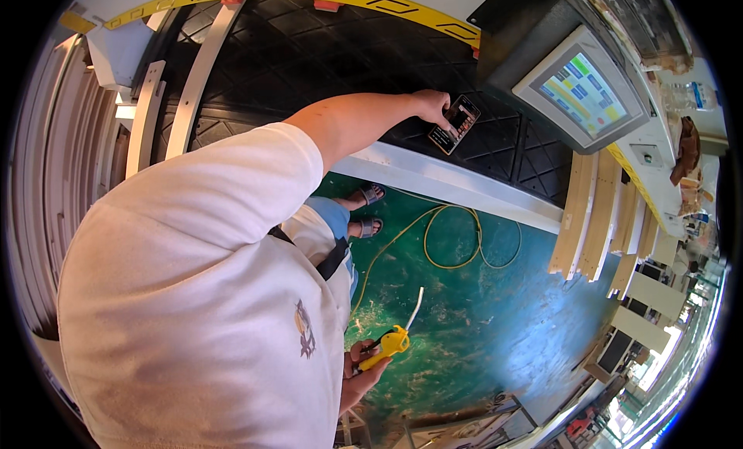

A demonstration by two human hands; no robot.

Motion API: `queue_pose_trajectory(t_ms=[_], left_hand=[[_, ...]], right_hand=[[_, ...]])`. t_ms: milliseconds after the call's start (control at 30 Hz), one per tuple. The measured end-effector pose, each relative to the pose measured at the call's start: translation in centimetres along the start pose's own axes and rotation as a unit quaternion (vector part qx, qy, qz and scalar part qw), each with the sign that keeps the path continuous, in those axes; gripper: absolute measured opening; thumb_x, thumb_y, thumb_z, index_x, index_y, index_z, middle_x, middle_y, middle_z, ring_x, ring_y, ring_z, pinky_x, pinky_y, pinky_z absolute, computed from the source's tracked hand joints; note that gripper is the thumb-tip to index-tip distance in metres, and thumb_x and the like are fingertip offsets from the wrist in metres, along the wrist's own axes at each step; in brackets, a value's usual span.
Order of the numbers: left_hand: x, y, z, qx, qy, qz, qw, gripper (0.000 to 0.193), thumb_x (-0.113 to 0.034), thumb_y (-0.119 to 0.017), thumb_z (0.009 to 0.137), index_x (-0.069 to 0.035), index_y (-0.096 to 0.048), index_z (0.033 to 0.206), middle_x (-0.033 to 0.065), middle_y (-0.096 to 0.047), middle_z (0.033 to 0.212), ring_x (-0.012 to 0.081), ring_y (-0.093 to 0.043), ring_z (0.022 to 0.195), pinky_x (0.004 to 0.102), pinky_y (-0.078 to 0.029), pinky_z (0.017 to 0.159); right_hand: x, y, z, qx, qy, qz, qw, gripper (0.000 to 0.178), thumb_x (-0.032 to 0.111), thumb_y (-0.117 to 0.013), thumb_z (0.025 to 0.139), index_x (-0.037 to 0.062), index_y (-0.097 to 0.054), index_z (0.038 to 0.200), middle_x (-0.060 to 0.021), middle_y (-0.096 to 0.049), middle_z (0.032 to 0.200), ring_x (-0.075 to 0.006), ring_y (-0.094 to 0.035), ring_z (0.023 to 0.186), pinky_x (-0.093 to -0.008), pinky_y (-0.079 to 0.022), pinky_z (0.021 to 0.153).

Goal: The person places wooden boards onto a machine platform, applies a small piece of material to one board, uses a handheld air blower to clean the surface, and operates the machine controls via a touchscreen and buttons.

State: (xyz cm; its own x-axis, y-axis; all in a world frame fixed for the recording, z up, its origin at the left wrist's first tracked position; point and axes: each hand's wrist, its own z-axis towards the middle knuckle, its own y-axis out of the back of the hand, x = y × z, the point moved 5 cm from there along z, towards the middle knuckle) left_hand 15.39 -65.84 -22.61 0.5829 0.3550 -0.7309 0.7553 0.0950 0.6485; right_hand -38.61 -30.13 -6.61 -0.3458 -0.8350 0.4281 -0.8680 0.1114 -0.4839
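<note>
My left hand (433, 108) is at the end of my outstretched bare arm, over a black ribbed surface. It is closed at the near edge of a smartphone (463, 122) with a lit dark screen, the thumb lying across the glass; whether the phone rests on the surface is hard to tell. Lower down, beside my body, my right hand (362, 378) wraps round the handle of a yellow air blow gun (395, 341). Its pale bent nozzle points away over the green floor. Part of the handle is hidden by my fingers.
A machine control screen (584, 91) stands right of the phone. A white rail (449, 178) edges the black surface. A yellow hose (428, 248) loops over the green floor (495, 317). Long pale profiles (588, 217) jut out at right; a yellow-marked beam (371, 11) crosses the top.
</note>
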Motion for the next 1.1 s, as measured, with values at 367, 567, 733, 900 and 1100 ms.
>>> queue_pose_trajectory(t_ms=[367, 567, 733, 900, 1100], left_hand=[[0.2, -0.3, 0.1, -0.001, 0.005, 0.001, 1.0, 0.077, -0.052, -0.093, 0.07, -0.003, -0.066, 0.122, 0.02, -0.074, 0.118, 0.0355, -0.071, 0.111, 0.0422, -0.055, 0.094], [0.3, -0.5, 0.2, 0.001, 0.007, -0.003, 1.0, 0.077, -0.052, -0.093, 0.07, -0.004, -0.065, 0.124, 0.0198, -0.073, 0.119, 0.0356, -0.071, 0.112, 0.0421, -0.055, 0.094], [0.4, -0.3, 0.1, -0.001, 0.003, -0.003, 1.0, 0.077, -0.052, -0.093, 0.071, -0.003, -0.065, 0.124, 0.0198, -0.073, 0.119, 0.0354, -0.071, 0.111, 0.0419, -0.055, 0.094], [0.4, -0.4, 0.1, 0.003, 0.016, -0.018, 1.0, 0.079, -0.053, -0.093, 0.07, -0.002, -0.065, 0.125, 0.0202, -0.074, 0.116, 0.0354, -0.071, 0.11, 0.0414, -0.055, 0.093], [1.4, -0.2, 0.1, 0.032, 0.066, -0.158, 0.985, 0.06, -0.047, -0.087, 0.084, -0.003, -0.068, 0.12, 0.0113, -0.076, 0.105, 0.0207, -0.072, 0.1, 0.0326, -0.055, 0.085]], right_hand=[[0.2, 1.6, -0.9, 0.031, -0.054, -0.128, 0.99, 0.078, 0.073, -0.064, 0.094, 0.001, -0.062, 0.122, -0.0104, -0.064, 0.085, -0.0117, -0.033, 0.041, -0.0288, -0.023, 0.039], [0.3, 1.6, -0.7, 0.022, -0.059, -0.185, 0.981, 0.072, 0.071, -0.058, 0.098, 0.0031, -0.064, 0.122, -0.0105, -0.065, 0.084, -0.0119, -0.038, 0.042, -0.0283, -0.029, 0.039], [0.4, 1.1, -0.6, 0.058, -0.054, -0.105, 0.991, 0.079, 0.075, -0.059, 0.096, 0.0003, -0.064, 0.122, -0.0094, -0.063, 0.079, -0.0112, -0.037, 0.041, -0.0274, -0.025, 0.038], [0.4, 0.6, -0.2, 0.03, -0.035, -0.114, 0.992, 0.078, 0.075, -0.058, 0.096, 0.0025, -0.064, 0.122, -0.0094, -0.063, 0.08, -0.011, -0.036, 0.04, -0.0281, -0.025, 0.038], [0.1, 0.6, 0.4, 0.017, -0.026, -0.11, 0.993, 0.074, 0.075, -0.056, 0.098, 0.0042, -0.064, 0.118, -0.0078, -0.062, 0.079, -0.011, -0.034, 0.039, -0.0283, -0.025, 0.037]])
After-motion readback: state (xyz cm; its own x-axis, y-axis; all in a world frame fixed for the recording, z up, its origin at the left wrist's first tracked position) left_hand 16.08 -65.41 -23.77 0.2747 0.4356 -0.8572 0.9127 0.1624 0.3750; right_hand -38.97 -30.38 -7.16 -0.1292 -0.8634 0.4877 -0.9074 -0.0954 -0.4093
